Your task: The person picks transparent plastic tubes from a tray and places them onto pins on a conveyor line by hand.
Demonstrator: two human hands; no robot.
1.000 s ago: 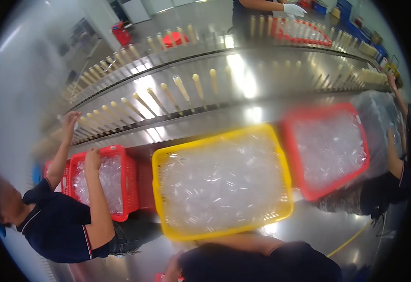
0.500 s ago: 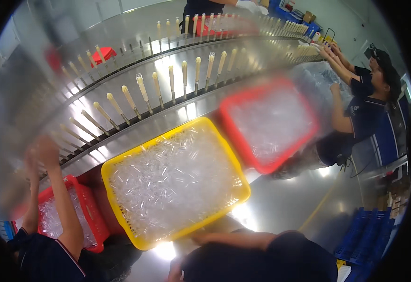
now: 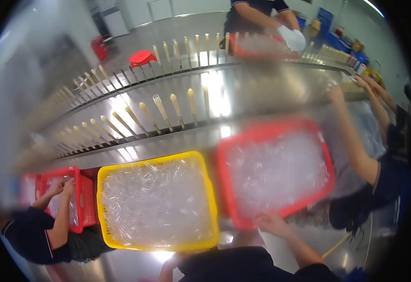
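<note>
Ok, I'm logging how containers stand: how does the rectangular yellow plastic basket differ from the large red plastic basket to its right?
Angle: the yellow plastic basket has a nearly level near edge; in the large red plastic basket it slants up rightward. Hand: the wearer's right hand is at the red basket's near rim, away from the yellow basket. Both hold many small clear pieces.

Left hand (image 3: 171, 261) mostly hidden
Its grip is unclear; beyond the right hand (image 3: 270, 223), the red basket's far rim (image 3: 267, 130) blurs.
</note>
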